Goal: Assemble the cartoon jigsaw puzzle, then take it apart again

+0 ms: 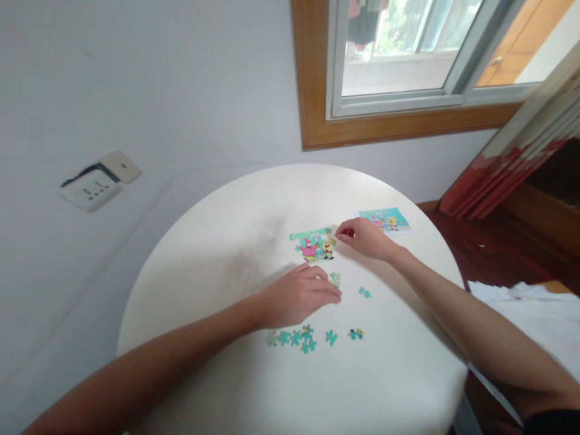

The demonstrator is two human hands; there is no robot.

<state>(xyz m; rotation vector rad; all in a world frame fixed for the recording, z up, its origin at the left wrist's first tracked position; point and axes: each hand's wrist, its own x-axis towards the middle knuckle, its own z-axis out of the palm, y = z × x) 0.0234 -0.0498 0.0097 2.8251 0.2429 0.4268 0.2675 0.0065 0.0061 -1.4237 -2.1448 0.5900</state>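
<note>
A partly joined jigsaw puzzle (pixel 312 246) with a pink starfish and a yellow sponge figure lies near the middle of the round white table. At its right edge, my right hand (pixel 362 237) has thumb and forefinger pinched on what looks like a puzzle piece, mostly hidden by the fingertips. My left hand (pixel 299 295) rests just below the puzzle, fingers loosely stretched over the tabletop. Beside those fingers lie pale green puzzle pieces (pixel 335 278), partly covered. Further right is a teal piece (pixel 365 292). Several loose pieces (pixel 296 338) lie in a row closer to me.
A picture card (pixel 385 220) with the same figures lies behind my right hand. The white table (pixel 217 241) has a dark smudge or shadow on its left. Wall, window (pixel 408 54) and socket (pixel 93 190) stand beyond; papers (pixel 525 314) lie lower right.
</note>
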